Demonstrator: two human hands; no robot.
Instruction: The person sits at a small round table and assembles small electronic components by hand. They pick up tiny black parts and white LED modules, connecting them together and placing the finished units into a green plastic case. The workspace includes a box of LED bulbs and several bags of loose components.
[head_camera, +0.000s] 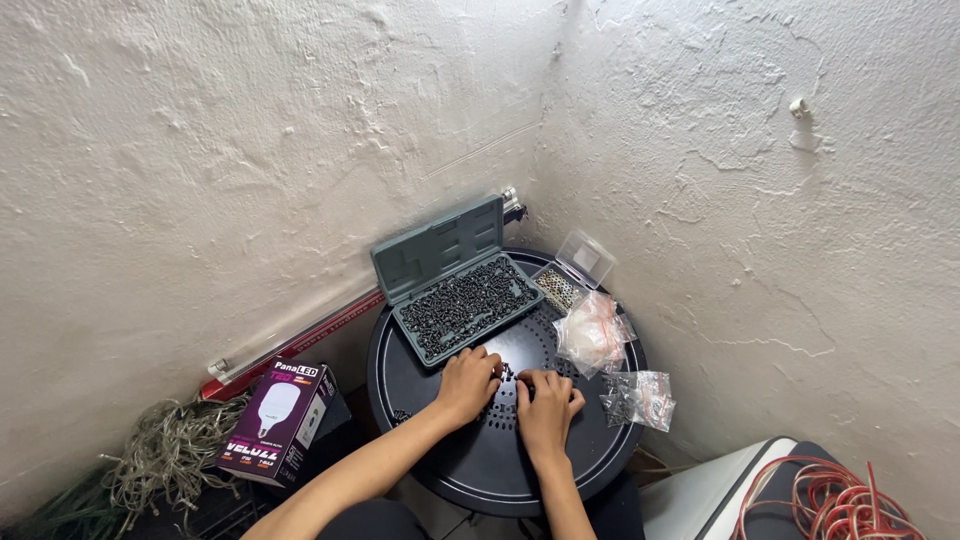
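At frame centre, left hand (466, 383) and right hand (546, 402), fingers curled, pick at loose screws (509, 376) on a round black table (480, 460); the green case (462, 300) above sits nearly full.

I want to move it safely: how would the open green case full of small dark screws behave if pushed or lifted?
The green case is probably heavy for its size, being filled with screws. Its raised lid leaves them uncovered, so tilting would likely spill them. On the smooth round black table it may slide rather than tip.
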